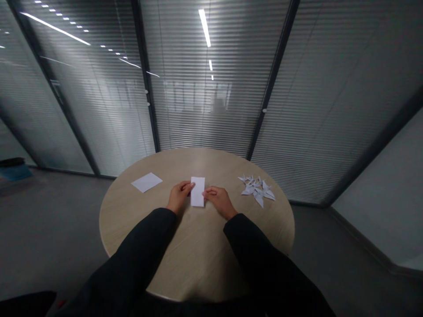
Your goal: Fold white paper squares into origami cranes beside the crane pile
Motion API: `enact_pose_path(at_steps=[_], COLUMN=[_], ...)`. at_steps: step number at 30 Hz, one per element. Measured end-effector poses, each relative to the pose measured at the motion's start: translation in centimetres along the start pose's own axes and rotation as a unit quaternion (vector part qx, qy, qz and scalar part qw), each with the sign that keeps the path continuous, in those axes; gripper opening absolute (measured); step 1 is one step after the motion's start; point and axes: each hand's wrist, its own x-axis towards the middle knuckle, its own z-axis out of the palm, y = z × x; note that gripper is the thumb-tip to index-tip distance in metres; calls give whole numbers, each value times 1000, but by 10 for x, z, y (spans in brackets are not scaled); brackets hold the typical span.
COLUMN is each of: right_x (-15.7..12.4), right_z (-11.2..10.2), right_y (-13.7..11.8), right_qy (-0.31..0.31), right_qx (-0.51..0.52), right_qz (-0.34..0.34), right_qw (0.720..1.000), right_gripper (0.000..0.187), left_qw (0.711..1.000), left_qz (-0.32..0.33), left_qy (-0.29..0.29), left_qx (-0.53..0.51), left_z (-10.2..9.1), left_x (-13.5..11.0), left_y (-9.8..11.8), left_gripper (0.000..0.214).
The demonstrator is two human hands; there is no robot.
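Note:
A white piece of paper (198, 193), folded to a narrow upright rectangle, is held between my two hands over the middle of the round table. My left hand (179, 193) pinches its left edge between thumb and fingers. On the opposite edge, my right hand (220, 200) grips the paper with the fingertips. To the left lies a flat white sheet of paper (147, 182). A cluster of several folded paper cranes (257, 189) rests at the right of the table, beyond my right hand.
The round wooden table (194, 246) stands close to a glass partition with blinds (211, 119) behind it. A blue bin (15, 171) with a dark rim is on the floor at far left. A pale wall (383, 193) rises on the right.

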Motion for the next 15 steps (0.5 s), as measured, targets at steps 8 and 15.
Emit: enact_pose_path(at_steps=[8,15], right_x=[0,0], right_z=[1,3], right_y=[1,-2], right_qy=[18,9], right_qx=[9,29], right_qz=[-2,-3], right_qw=[1000,1000], right_gripper=[20,19], left_qw=[999,999], left_qz=[-1,18], left_qy=[-10,5], left_qx=[40,43], left_z=[1,-1], left_x=[-5,-3], left_y=[2,2], left_gripper=[43,43])
